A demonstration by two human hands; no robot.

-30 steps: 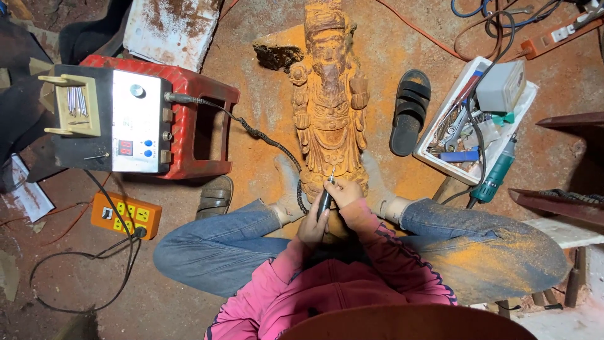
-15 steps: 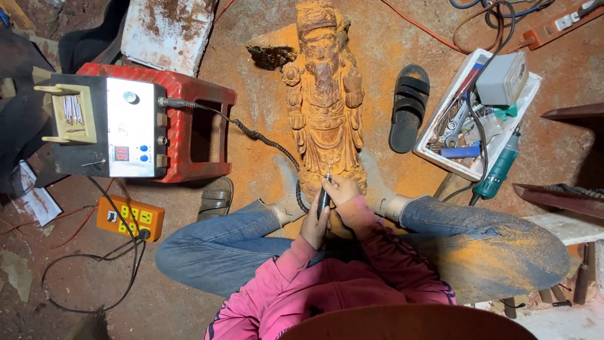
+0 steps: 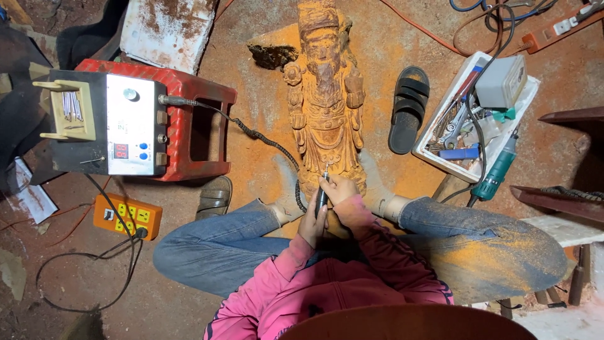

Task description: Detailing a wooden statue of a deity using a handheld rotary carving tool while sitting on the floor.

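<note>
Both hands closed: left hand [image 3: 313, 223] gripping rotary handpiece [image 3: 321, 198], right hand [image 3: 338, 189] steadying its tip against wooden statue [image 3: 327, 107], lower centre, for control.

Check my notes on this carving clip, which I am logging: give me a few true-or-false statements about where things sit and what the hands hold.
1. Both hands, left hand and right hand, are on a slim rotary handpiece at the foot of the wooden statue. True.
2. The grey control box sits on a blue stool. False: it sits on a red stool.
3. A black sandal lies between the statue and the white tray of tools. True.
4. The orange power strip lies inside the tray. False: it lies on the floor below the stool.
</note>
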